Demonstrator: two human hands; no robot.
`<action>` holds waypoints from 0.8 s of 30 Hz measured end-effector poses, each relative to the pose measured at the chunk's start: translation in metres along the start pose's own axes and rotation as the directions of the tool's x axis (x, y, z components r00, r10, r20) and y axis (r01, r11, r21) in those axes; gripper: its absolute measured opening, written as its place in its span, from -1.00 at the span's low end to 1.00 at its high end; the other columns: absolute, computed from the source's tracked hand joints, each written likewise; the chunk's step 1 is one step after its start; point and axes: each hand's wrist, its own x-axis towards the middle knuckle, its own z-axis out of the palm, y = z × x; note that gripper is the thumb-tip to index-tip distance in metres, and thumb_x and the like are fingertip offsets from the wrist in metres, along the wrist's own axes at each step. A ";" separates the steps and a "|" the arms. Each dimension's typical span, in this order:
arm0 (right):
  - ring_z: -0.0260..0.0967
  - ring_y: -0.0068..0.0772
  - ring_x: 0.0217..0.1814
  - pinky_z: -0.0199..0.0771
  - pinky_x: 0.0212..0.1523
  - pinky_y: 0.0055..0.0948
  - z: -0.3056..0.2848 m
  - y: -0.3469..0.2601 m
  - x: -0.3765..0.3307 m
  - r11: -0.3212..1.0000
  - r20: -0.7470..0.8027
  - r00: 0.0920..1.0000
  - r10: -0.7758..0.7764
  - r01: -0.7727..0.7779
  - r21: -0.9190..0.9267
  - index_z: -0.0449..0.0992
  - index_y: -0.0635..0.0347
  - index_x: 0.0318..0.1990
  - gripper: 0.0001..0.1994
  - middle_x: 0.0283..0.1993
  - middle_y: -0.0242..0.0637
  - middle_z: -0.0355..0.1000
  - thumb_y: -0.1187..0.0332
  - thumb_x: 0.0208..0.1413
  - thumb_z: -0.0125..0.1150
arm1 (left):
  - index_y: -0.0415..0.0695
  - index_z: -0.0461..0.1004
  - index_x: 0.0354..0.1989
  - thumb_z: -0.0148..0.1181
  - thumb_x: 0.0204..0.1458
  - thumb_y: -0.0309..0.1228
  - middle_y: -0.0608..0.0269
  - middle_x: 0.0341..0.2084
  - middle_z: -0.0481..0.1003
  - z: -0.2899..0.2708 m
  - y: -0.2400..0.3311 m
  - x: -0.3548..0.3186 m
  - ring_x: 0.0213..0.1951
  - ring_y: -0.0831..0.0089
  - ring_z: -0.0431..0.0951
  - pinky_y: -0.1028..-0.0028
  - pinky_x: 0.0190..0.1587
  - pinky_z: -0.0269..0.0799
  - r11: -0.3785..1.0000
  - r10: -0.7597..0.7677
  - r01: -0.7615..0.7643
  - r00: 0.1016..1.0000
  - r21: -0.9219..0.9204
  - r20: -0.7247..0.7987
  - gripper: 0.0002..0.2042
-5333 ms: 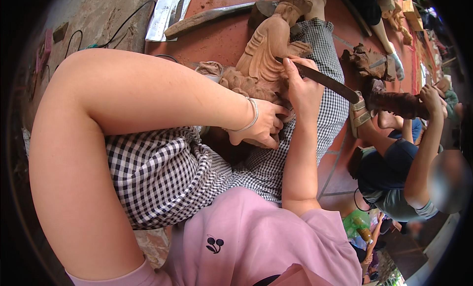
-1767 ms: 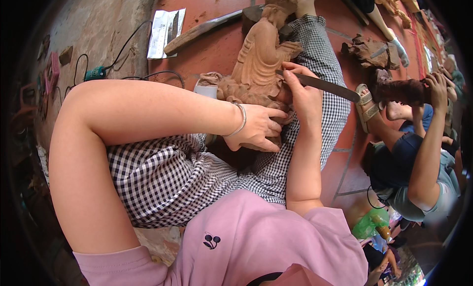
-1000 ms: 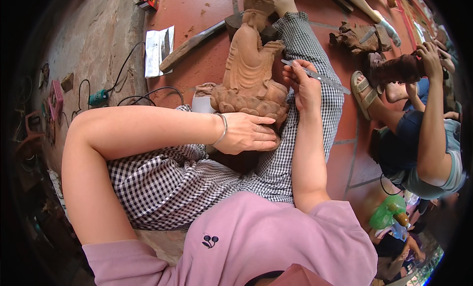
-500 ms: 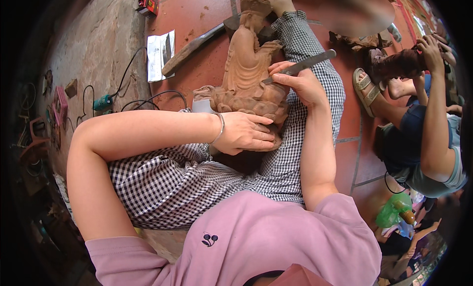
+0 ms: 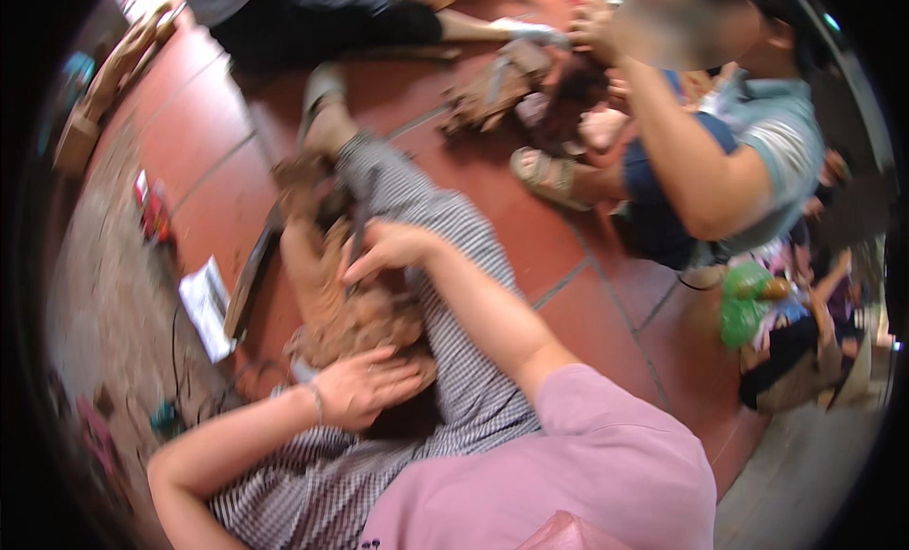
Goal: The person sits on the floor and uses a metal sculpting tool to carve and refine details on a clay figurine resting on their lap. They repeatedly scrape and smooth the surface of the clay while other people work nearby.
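Note:
A brown carved wooden statue (image 5: 311, 274) of a seated figure stands tilted between my legs, blurred by motion. My left hand (image 5: 365, 389) lies with fingers stretched out across the lower edge of its petalled base (image 5: 374, 318). My right hand (image 5: 393, 247) is closed around a flat grey metal carving blade (image 5: 357, 236), its lower end by the figure's lap. Smearing hides whether that end touches the wood. My checkered trouser leg (image 5: 464, 257) runs along the statue's right side.
Left of the statue lie a long wooden handle (image 5: 251, 285), a white paper (image 5: 205, 309), a red box (image 5: 154, 214) and a teal tool (image 5: 166, 417). A co-worker (image 5: 701, 162) sits at right by brown carved wood (image 5: 497, 86); another person's dark-clothed legs (image 5: 331, 25) stretch across the top. A green bag (image 5: 743, 309) lies at right.
The view has swung, so the statue and my hands appear further left and lower. More of the co-worker and a second person show. Both hands stay at the statue; the blade appears more upright.

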 end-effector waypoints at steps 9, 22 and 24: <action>0.56 -0.39 -0.11 0.66 -0.17 -0.41 -0.010 -0.003 0.006 0.999 0.153 0.988 0.033 -0.029 -0.033 0.63 0.26 -0.18 -0.77 -0.20 -0.28 0.60 0.42 0.00 0.47 | -0.11 0.18 0.37 0.24 -0.10 -0.32 0.09 0.28 0.33 -0.023 0.016 0.016 0.28 0.26 0.36 0.10 0.42 0.03 0.998 -0.062 0.061 0.989 0.012 0.135 -0.25; 0.57 -0.33 -0.14 0.70 -0.15 -0.38 -0.019 -0.008 0.026 0.985 0.208 0.967 0.148 -0.126 -0.117 0.60 0.32 -0.16 -0.71 -0.19 -0.22 0.59 0.40 -0.01 0.49 | -0.11 0.26 0.32 0.26 -0.16 -0.33 0.10 0.23 0.39 -0.024 0.016 0.020 0.23 0.28 0.42 0.11 0.40 0.05 0.998 -0.063 0.060 0.992 0.032 0.107 -0.26; 0.57 -0.36 -0.12 0.68 -0.13 -0.39 -0.020 -0.008 0.028 0.987 0.219 0.963 0.160 -0.151 -0.055 0.61 0.28 -0.16 -0.73 -0.16 -0.24 0.59 0.39 -0.01 0.50 | -0.10 0.25 0.33 0.26 -0.16 -0.32 0.11 0.23 0.39 -0.024 0.016 0.019 0.24 0.29 0.42 0.12 0.41 0.05 0.997 -0.063 0.058 0.992 0.045 0.108 -0.26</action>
